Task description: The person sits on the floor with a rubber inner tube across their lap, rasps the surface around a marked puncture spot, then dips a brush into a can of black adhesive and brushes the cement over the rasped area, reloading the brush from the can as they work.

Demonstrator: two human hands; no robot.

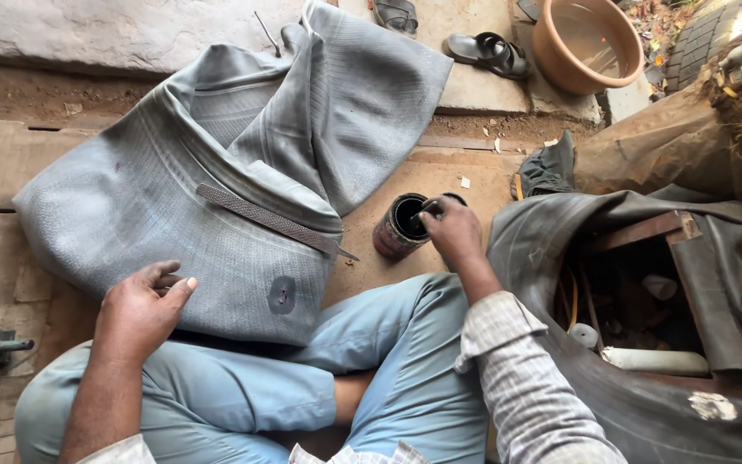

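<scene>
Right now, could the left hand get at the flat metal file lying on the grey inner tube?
Probably yes. The left hand rests on the grey inner tube, and the flat metal file lies uncovered just beyond it, nothing between them.

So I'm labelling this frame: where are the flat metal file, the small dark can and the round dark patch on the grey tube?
flat metal file point(268, 220), head view, mid-blade.
small dark can point(393, 236), head view, side wall.
round dark patch point(282, 295), head view, centre.

An outdoor tyre-repair spot: grey inner tube point(216, 198), glue tin point(398, 228), old tyre point(646, 404) on dirt ground.
</scene>
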